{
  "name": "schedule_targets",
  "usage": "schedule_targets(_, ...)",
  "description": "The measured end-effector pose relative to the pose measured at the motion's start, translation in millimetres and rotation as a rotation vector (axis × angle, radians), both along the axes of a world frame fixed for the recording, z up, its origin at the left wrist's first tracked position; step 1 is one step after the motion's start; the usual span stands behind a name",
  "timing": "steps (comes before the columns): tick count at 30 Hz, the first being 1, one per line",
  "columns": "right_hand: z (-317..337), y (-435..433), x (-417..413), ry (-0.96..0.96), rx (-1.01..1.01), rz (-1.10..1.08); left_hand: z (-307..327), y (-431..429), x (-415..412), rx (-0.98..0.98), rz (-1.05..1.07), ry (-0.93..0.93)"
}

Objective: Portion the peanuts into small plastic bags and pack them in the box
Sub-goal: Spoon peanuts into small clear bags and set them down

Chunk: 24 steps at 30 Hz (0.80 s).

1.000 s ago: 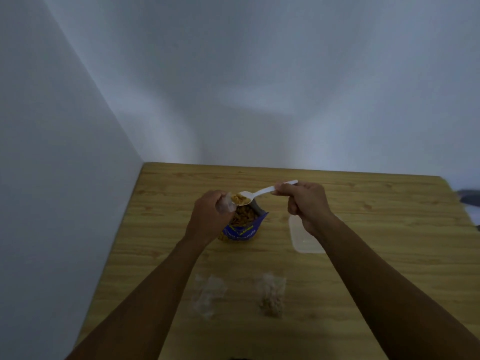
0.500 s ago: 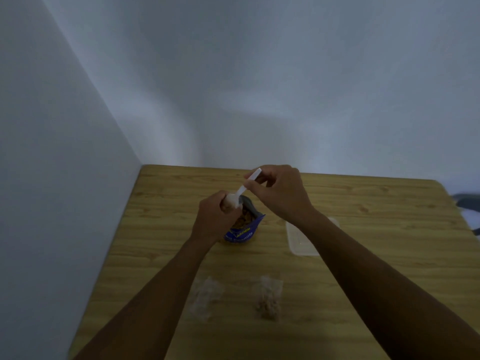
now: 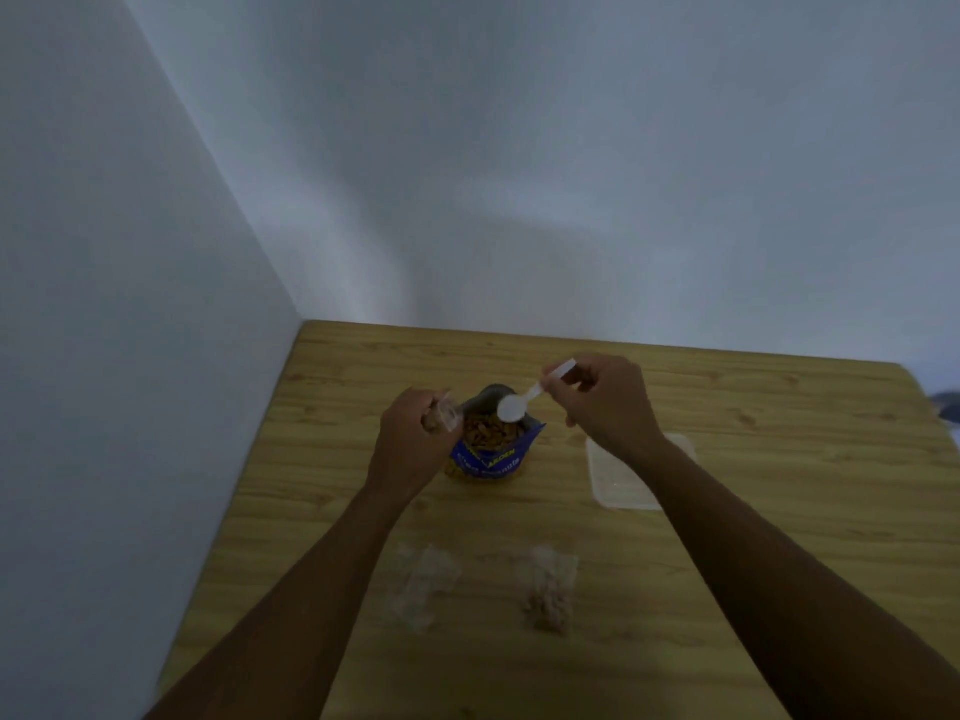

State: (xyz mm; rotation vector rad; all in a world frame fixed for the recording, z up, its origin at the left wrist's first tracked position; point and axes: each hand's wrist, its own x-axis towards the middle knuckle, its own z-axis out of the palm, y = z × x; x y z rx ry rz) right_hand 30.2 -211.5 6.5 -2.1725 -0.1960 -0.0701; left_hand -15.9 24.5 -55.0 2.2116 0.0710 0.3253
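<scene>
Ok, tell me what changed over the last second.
The spoon, loaded a second ago, was tipped at the small bag in the left hand and now hangs empty over the open pouch. The right hand still pinches its handle; the left hand still grips the small bag. The pouch, box, filled bag and empty bags lie where they were.

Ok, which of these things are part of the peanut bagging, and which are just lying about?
In the job: left hand, its small bag, right hand, spoon, peanut pouch, clear box, filled bag, empty bags.
Lying about: dark object at far right.
</scene>
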Motion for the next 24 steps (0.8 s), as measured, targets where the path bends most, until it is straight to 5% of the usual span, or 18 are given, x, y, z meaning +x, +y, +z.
schedule_targets(7, -53.4, 24.9, -22.0, -0.065, -0.212, 0.029, -11.4, 9.5, -8.4, 0.018, -0.024, 0.059)
schedule_targets(24, -64.9, 42.0, -21.9, 0.258, 0.001, -0.198, -2.8, 7.2, -8.1, 0.043, -0.09, 0.015)
